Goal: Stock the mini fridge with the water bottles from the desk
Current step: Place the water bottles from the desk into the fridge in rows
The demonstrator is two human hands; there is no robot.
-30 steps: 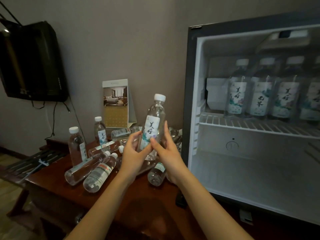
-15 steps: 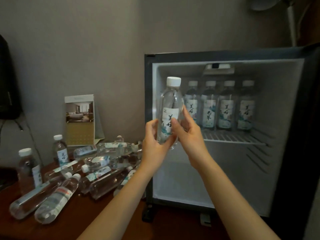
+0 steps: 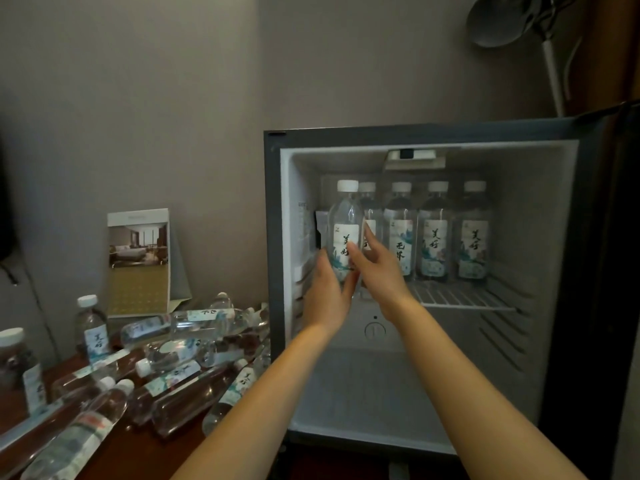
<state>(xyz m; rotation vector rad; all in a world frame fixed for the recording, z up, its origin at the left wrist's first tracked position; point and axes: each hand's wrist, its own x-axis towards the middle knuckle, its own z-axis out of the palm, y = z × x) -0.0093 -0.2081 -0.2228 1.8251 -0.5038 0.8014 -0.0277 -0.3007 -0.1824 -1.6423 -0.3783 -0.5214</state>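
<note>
Bottle (image 3: 346, 233): upright, long axis vertical, at fridge (image 3: 588, 237) mouth, left of shelf (image 3: 464, 299) row.
Grip: left hand (image 3: 327, 296), right hand (image 3: 381, 275) both clamped on lower body.
Gap: shelf's left end, just beyond bottle.
Tabletop (image 3: 121, 455): more bottles lying left.

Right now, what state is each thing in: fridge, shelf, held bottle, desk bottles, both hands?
Fridge: open, lower part bare.
Shelf: four bottles upright in a row at the back.
Held bottle: capped, upright, at the shelf's left end.
Desk bottles: capped, mostly lying in a pile, two upright.
Left hand: grip on held bottle.
Right hand: grip on held bottle.
</note>
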